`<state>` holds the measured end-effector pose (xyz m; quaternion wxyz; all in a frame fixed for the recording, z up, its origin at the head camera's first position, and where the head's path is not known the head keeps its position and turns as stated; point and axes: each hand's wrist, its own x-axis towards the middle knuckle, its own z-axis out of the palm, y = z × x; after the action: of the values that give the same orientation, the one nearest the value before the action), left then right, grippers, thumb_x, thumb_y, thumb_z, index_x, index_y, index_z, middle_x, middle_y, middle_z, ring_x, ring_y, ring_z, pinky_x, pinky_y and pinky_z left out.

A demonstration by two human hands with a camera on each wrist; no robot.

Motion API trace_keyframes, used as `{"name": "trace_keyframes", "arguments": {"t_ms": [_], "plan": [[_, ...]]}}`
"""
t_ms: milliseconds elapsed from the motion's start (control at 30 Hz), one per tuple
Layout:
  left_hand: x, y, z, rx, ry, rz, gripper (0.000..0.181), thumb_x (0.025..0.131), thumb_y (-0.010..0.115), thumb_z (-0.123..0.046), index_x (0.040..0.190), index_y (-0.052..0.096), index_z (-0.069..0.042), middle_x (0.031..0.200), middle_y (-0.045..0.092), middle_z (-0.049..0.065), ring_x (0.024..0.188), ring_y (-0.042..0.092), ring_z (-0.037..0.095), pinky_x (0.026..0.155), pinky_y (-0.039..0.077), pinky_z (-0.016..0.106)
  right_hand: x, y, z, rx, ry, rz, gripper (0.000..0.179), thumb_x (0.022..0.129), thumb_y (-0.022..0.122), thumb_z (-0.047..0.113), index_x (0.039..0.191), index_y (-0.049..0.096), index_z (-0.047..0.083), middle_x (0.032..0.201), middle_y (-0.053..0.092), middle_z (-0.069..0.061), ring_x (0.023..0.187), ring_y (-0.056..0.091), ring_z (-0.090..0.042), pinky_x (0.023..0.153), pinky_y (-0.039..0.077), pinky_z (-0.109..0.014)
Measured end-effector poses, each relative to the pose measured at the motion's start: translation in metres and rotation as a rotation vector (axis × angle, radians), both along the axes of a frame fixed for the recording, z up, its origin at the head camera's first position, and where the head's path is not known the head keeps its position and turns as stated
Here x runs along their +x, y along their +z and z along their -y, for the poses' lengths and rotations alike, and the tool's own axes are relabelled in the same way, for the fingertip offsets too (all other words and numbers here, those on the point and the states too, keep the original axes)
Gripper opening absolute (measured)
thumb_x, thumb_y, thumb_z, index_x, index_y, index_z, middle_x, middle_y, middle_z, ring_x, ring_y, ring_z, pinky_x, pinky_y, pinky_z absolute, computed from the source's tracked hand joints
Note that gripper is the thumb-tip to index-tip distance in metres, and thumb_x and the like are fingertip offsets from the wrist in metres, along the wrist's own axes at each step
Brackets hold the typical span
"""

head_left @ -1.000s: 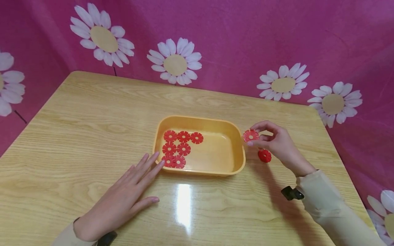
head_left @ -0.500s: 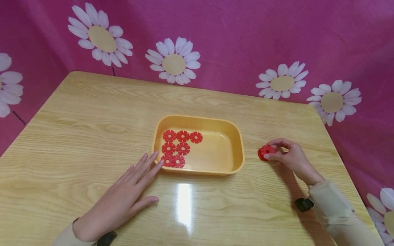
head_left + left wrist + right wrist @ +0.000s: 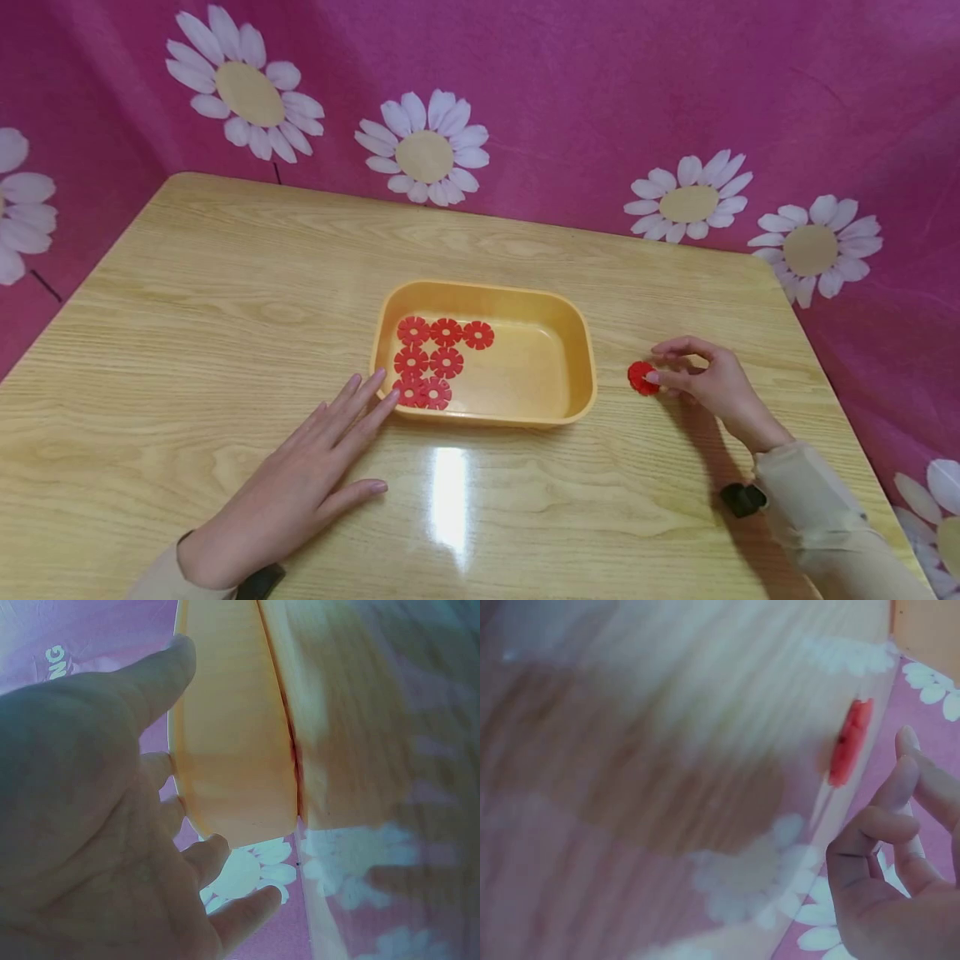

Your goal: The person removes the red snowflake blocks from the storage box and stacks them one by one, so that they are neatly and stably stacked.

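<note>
- R hand, right of ctr in head view: fingers bent, thumb & index tips slightly apart, pinching nothing as far as pics showed.
- Red stack: flat on table, right of ctr, just left of R hand. Thumb tip overlapped its right edge in head view; R wrist view had it edge-on, upper right, w/ a gap btwn it & fingertips. Couldn't tell no. of layers.
- Tray: yellow, rounded corners, mid-frame, left of stack & apart from it.
- Red pcs: 7, flower-shaped, flat in tray's left half; top row 3, mid row 2, bottom row 2 overlapping.
- L hand, lower left: fingers straight, slightly spread, thumb out to the side, fingertips at tray's lower-left rim.
- Table: light wood grain, bright glare below tray.
- Cloth: pink, behind table, w/ white daisies across top; white letters upper left in L wrist view.
- Sleeves: beige, lower left & lower right; black gadget at R wrist.
</note>
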<state>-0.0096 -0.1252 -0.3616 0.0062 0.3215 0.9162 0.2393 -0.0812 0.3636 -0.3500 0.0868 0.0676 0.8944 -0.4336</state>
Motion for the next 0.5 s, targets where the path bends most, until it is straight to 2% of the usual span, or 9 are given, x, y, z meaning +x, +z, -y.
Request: {"name": "trace_keyframes", "arguments": {"t_ms": [200,333,500], "plan": [[0.0,0.001,0.0,-0.007,0.005,0.016,0.082,0.094,0.065,-0.042,0.159,0.018,-0.024,0.165,0.007,-0.003,0.15,0.008,0.024,0.11,0.028,0.06,-0.007,0.015,0.016,0.018,0.021,0.023,0.05,0.089,0.074,0.03,0.127,0.057,0.004,0.121,0.054,-0.017,0.079,0.06,-0.014,0.065,0.053,-0.024],[-0.001,0.001,0.0,-0.024,0.014,0.042,0.081,0.094,0.063,-0.045,0.159,0.017,-0.026,0.165,0.004,-0.006,0.15,0.006,0.022,0.111,0.027,0.058,-0.017,0.028,0.037,-0.015,0.05,0.018,0.047,0.089,0.074,0.026,0.126,0.058,0.003,0.121,0.054,-0.017,0.075,0.059,-0.018,0.063,0.051,-0.023],[-0.001,0.002,0.0,-0.027,0.015,0.044,0.081,0.094,0.062,-0.045,0.158,0.017,-0.027,0.165,0.003,-0.007,0.15,0.007,0.023,0.111,0.027,0.058,-0.029,0.043,0.07,-0.088,0.115,-0.017,0.045,0.086,0.077,0.023,0.123,0.061,0.004,0.113,0.057,-0.016,0.067,0.058,-0.019,0.059,0.05,-0.025]]}}
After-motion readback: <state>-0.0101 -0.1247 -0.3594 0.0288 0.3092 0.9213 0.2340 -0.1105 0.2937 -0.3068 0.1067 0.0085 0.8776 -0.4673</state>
